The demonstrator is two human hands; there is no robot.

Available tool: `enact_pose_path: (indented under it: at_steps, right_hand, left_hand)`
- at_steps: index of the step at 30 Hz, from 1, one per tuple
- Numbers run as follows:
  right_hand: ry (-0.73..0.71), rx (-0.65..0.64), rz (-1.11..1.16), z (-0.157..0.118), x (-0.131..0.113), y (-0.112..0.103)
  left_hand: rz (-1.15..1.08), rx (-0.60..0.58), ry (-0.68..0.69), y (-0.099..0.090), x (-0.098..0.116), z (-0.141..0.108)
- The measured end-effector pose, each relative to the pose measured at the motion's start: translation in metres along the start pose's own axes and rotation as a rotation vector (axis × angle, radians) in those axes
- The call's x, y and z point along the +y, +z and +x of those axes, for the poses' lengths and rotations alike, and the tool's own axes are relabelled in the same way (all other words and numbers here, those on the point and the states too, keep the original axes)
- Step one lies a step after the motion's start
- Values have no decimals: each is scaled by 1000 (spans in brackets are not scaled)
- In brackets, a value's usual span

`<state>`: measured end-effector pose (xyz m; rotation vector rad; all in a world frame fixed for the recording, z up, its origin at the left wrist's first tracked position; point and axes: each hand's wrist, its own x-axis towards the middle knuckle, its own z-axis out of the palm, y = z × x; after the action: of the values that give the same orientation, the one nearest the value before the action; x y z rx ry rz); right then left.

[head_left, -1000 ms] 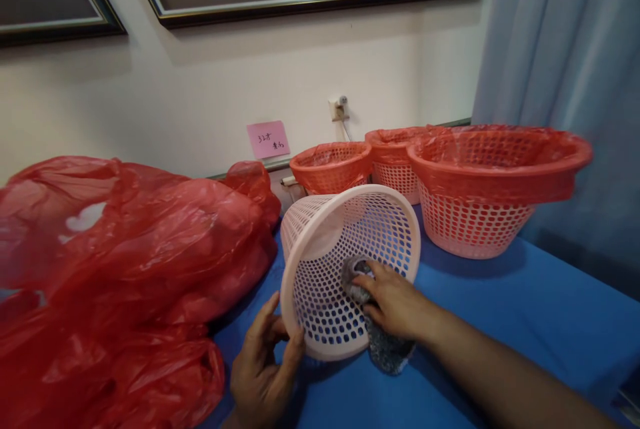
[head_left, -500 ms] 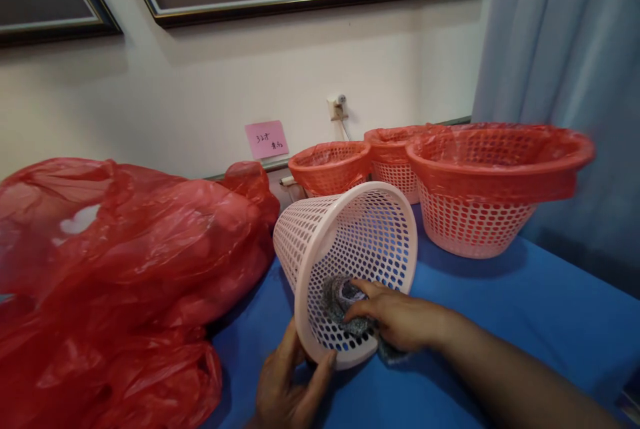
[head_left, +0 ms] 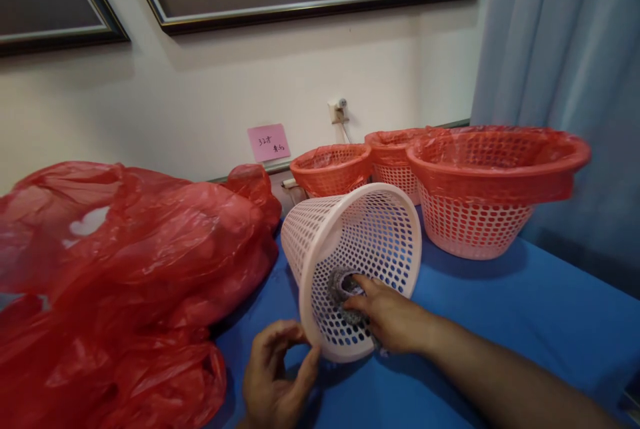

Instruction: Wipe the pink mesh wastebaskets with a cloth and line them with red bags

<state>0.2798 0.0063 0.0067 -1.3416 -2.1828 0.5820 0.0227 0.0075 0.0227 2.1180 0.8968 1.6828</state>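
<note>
A pale pink perforated plastic wastebasket point(head_left: 360, 209) lies tilted on its side, its open mouth toward me. My left hand point(head_left: 277, 375) is at the lower left of its rim, thumb and forefinger curled against the edge in a loose pinch. Reaching into the mouth, my right hand point(head_left: 390, 312) presses a bunched grey cloth point(head_left: 340, 289) against the inner wall. Part of the cloth is hidden under the fingers, and a bit of it hangs over the lower rim.
Crumpled red plastic bags point(head_left: 150, 269) cover the left of the blue table point(head_left: 540, 322). Behind stand a small basket point(head_left: 333, 165), another basket point(head_left: 397, 165) and a larger basket point(head_left: 475, 222), all lined with red bags. A pink note point(head_left: 269, 143) and a socket point(head_left: 339, 111) are on the wall.
The wastebasket has shifted slightly right. My left hand has moved a little left, its thumb now at the rim's outer edge. The right hand and cloth remain inside, slightly shifted.
</note>
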Motion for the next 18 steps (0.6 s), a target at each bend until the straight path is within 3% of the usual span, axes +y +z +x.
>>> enact_pose_path:
  at_steps: [5,8,11,18]
  right_hand:
    - [13,-15,167,4,4,-4]
    - [7,-22,198,5,5,-6]
    - [5,-31,220,6,4,-4]
    - [-104,-175,307,4,-2,-7]
  left_hand:
    - [135,-256,185,-3,11,14]
    - [229,-329,296,-4,11,13]
    - [281,-298,348,-2,8,3]
    - [175,-141,213,4,-12,-41]
